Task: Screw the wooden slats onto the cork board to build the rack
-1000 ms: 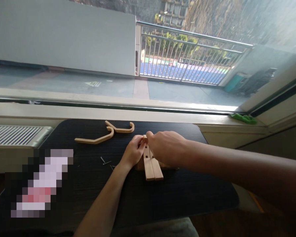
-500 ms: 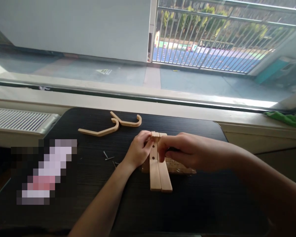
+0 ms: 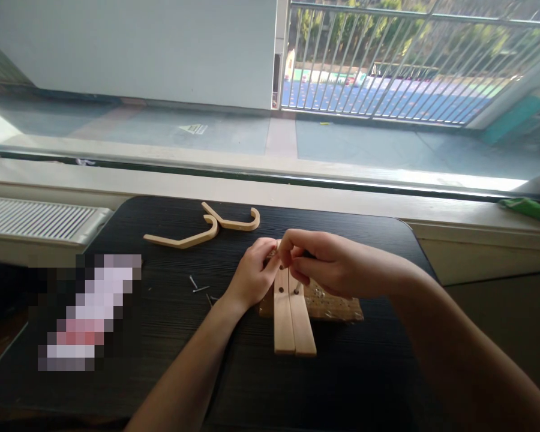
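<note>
Two light wooden slats (image 3: 292, 321) lie side by side on the black table (image 3: 171, 336), running towards me, with small holes near their far ends. They rest over a flat perforated wooden board (image 3: 335, 306). My left hand (image 3: 251, 277) grips the far end of the left slat, fingers curled on it. My right hand (image 3: 330, 267) reaches across from the right, fingertips pinched together at the slats' far ends; what they pinch is too small to name.
Two curved wooden hook-shaped pieces (image 3: 207, 231) lie at the table's far side. A few small screws (image 3: 197, 287) lie left of my left wrist. A blurred-out object (image 3: 87, 312) sits on the left. A radiator grille (image 3: 36, 219) and window sill lie beyond.
My right hand has shifted left, its fingertips now meeting my left hand at the slats' far ends, uncovering the right slat and its hole. The view has barely shifted.
</note>
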### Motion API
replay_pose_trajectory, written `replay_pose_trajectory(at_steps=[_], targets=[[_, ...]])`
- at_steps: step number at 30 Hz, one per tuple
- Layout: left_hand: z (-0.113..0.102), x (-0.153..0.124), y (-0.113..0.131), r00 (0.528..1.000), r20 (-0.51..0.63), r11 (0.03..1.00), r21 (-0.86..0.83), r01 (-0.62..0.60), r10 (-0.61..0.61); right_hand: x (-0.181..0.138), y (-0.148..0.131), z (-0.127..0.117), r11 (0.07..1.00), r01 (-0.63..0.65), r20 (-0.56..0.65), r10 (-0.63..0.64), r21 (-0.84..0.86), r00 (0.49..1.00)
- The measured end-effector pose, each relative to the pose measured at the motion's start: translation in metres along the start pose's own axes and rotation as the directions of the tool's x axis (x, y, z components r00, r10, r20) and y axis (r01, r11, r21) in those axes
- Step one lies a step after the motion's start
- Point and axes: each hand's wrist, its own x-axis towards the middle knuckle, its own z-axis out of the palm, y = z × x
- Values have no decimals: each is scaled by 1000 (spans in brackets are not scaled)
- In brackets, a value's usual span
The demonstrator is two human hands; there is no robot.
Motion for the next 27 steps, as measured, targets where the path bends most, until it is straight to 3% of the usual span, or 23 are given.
replay_pose_trajectory(at_steps=[7, 14, 21, 27], targets=[[-1, 0, 1, 1000, 14, 1000, -11, -19, 19, -10, 2, 15, 987, -104, -192, 79, -123, 978], [-1, 0, 3, 1000, 18, 1000, 4, -21, 21, -14, -2, 25, 973, -139, -286, 82, -185, 955], [-2, 1, 5, 999, 21, 1000, 4, -28, 28, -19, -6, 48, 969, -167, -478, 60, -183, 876], [-2, 1, 7, 1000, 10, 1000, -21, -11, 11, -26, -15, 48, 999, -14, -296, -1, -50, 955]])
